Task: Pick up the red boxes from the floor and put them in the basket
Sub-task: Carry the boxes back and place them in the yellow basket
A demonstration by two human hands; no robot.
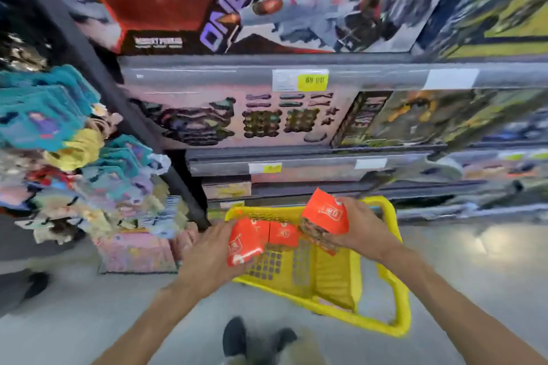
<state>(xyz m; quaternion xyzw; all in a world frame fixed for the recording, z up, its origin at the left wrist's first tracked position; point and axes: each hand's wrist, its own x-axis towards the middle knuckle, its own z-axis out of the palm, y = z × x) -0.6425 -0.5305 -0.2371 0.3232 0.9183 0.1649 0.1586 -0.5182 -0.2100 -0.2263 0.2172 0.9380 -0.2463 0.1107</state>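
Red boxes are going into the yellow basket [397, 246]: my left hand [207, 258] grips one red box [243, 243] over the basket's left rim, my right hand [364, 231] grips another red box [326, 213] above its far end. More red boxes [281, 234] already lie inside. Next, I judge, I lower both and release.

A shop — price-tagged shelves [296, 74] of boxed toys [243, 118]; yellow basket [397, 275].

basket [397, 299] on floor [89, 320] before shelves [296, 62], boxes [281, 234] inside it
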